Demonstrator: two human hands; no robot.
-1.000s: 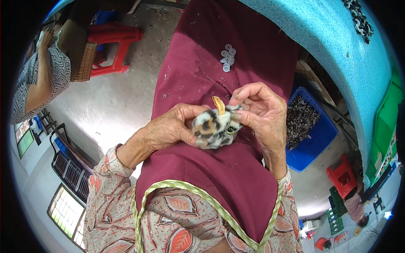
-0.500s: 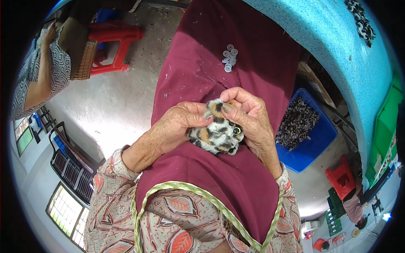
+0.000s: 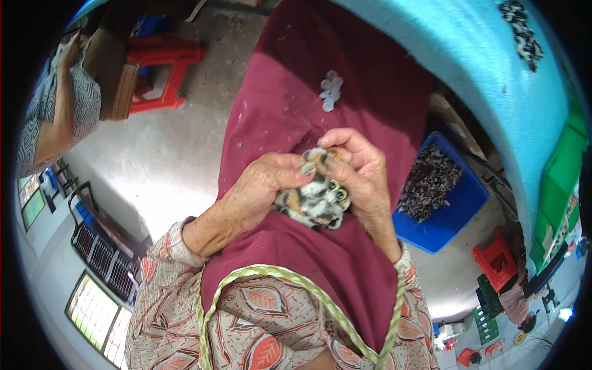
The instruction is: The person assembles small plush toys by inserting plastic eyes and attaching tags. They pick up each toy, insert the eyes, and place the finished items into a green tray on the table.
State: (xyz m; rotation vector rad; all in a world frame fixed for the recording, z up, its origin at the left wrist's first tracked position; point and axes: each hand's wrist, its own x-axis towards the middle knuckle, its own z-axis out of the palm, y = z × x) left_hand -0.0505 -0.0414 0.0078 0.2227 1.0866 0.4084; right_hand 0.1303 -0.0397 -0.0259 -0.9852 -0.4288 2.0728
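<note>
Between my two hands is a small plush animal head (image 3: pixel 303 202) in white, black and orange spotted fur, with yellow-green plastic eyes on its right side. My left hand (image 3: pixel 271 182) pinches the fur at its upper left with thumb and fingers. My right hand (image 3: pixel 361 176) grips the upper right part, the thumb pressed on the fur and the index finger bent above it. What lies under the fingers is hidden. On the maroon apron (image 3: pixel 265 117) over my lap, beyond the hands, sits a small cluster of translucent white plastic washers (image 3: pixel 331 90).
A light-blue table (image 3: pixel 481 55) curves along the right, with a pile of small black-and-white pieces (image 3: pixel 521 36) on it. Below stands a blue bin (image 3: pixel 459 228) of dark-and-white furry pieces. Red stools (image 3: pixel 166 68) and another person's arm (image 3: pixel 63 105) are at the left.
The plush head has tilted slightly between my hands, and both eyes now show more plainly. My hands keep their hold with small finger movements. The whole view has shifted a little.
</note>
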